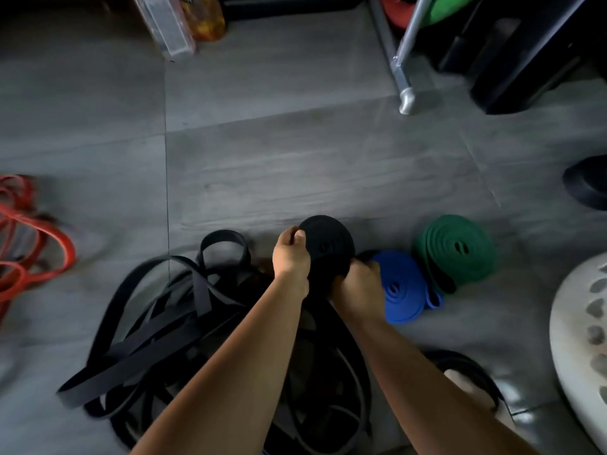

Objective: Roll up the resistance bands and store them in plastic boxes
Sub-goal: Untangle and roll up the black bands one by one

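A black band roll point(328, 244) is held upright above the grey floor, between both hands. My left hand point(290, 256) pinches its upper left edge with thumb and fingers. My right hand point(356, 285) grips its lower right edge. A heap of loose black bands point(164, 330) lies tangled below and to the left of my arms. A rolled blue band point(402, 289) and a rolled green band point(456, 251) lie flat on the floor just right of my right hand.
Loose red bands point(29, 238) lie at the left edge. A clear plastic box point(167, 24) stands at the back, a metal rack leg point(405, 77) at back right. A white perforated object point(584, 349) and a black object point(588, 182) sit on the right.
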### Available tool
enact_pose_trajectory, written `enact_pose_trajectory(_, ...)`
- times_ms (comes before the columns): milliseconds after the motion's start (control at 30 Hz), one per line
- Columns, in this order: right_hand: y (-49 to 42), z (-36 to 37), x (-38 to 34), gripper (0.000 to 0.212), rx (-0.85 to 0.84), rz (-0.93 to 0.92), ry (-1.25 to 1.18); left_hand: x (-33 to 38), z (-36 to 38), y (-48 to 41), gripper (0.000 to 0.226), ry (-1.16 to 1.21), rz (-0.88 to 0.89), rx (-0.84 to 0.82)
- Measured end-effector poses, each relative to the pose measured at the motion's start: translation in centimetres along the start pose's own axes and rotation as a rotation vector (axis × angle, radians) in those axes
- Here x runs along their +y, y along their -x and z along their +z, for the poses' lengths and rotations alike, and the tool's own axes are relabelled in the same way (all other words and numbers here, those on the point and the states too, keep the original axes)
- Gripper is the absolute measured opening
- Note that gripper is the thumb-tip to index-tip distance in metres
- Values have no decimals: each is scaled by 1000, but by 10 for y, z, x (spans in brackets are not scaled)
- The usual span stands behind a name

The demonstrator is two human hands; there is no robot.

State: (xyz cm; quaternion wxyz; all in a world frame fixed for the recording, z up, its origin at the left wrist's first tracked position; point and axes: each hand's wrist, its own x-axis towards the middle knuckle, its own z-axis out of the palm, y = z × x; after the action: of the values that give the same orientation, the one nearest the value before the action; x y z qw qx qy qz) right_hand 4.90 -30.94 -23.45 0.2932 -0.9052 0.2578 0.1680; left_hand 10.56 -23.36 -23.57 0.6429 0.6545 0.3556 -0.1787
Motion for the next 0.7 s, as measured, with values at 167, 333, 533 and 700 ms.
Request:
enact_pose_trajectory(167,9,-4,0,25,-25,-29,13,-6,2,3,9,-64,82,53)
enact_pose_trajectory(333,17,-1,0,29,-58,-75,24,-5,6,0,33,-590,179,48)
enact_pose_trajectory(533,30,1,-3,35,54,-109,-6,-3,-12,-5,44,-597,178,-103)
enact_pose_trajectory(700,50,17,4,33,192,-366,-110,3,-37,19,39,-613,276,-114)
